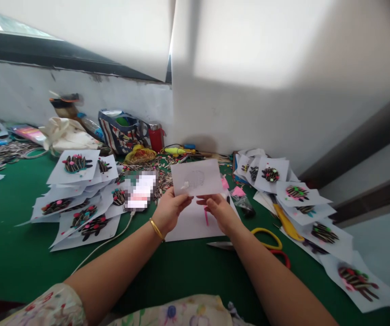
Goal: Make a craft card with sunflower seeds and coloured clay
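Between my hands is a small white sheet of paper point(211, 168) with a faint grey line drawing and a pale lump near its left side. My left hand point(170, 209), with a gold bangle at the wrist, pinches its lower left edge. At the lower right edge, the fingers of my right hand point(219, 209) close on the same sheet. Below them a larger white sheet point(188, 228) lies flat on the green table. A thin pink strip point(206, 216) shows by the right fingers. Scissors point(266, 240) with yellow and red handles lie partly under my right forearm.
Stacked papers with sunflower-seed pictures point(79, 199) stand to the left, with more picture sheets point(313, 213) to the right. A phone point(141, 190) on a white cable, loose seeds point(162, 177), a striped bag point(122, 131) and a red flask point(156, 137) sit farther back.
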